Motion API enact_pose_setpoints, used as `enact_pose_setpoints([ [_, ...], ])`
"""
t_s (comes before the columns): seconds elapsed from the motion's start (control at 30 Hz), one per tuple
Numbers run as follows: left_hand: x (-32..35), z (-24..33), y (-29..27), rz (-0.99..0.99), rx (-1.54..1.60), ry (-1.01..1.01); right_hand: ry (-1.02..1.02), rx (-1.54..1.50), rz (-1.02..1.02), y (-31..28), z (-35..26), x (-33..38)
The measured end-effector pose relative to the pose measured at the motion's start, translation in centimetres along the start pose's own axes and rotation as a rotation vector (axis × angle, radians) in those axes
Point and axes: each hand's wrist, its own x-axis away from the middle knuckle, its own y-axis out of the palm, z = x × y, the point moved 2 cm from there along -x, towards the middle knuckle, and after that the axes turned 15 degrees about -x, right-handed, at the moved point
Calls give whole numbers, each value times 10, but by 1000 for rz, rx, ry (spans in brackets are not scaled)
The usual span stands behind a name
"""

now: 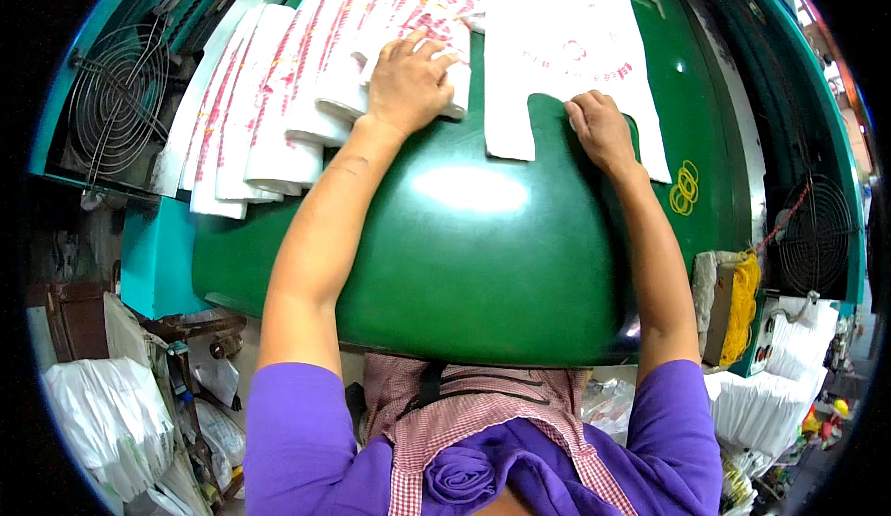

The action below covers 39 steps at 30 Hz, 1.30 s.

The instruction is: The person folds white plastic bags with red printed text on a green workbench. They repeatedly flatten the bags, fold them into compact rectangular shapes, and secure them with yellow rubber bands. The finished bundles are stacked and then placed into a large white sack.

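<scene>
My left hand (pixel 408 80) rests palm down on the nearest of several folded white plastic bags with red print (pixel 278 117), which overlap in a row across the green table (pixel 483 265). My right hand (pixel 601 128) presses flat on a stack of white handled bags with red print (pixel 566 43), at the inner edge of its right handle strip. The stack lies unfolded, its two handle strips pointing toward me.
Yellow rubber bands (pixel 685 187) lie on the table right of the stack. A wire-guarded fan (pixel 116 98) sits at the far left, another fan (pixel 815 233) at the right. More yellow bands (pixel 742 303) and white bag bundles (pixel 770 395) sit lower right; a filled plastic sack (pixel 111 414) lower left.
</scene>
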Motion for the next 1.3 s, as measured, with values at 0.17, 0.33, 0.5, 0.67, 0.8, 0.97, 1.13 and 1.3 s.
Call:
enact_pose_setpoints([
  [0.17, 25, 18, -21, -45, 13, 77, -66, -26, -182, -17, -49, 74],
  [0.33, 126, 71, -126, -461, 432, 627, -130, -408, -325, -51, -91, 174],
  [0.5, 179, 86, -181, -709, 474, 707, -40, -449, -318, -100, -88, 257],
  [0.67, 188, 87, -175, -561, 285, 748, 35, 131, -355, -114, -45, 337],
  [0.8, 171, 77, -166, -315, 470, 651, 60, 25, -190, -111, -43, 335],
  [0.97, 119, 99, -138, -606, 946, 154, -60, -370, -168, -131, -46, 319],
  [1.13, 59, 191, -114, -568, 571, 434, 143, -759, -44, -114, -50, 253],
  [1.3, 89, 170, -120, -238, 463, 479, 276, -292, -319, -65, -64, 201],
])
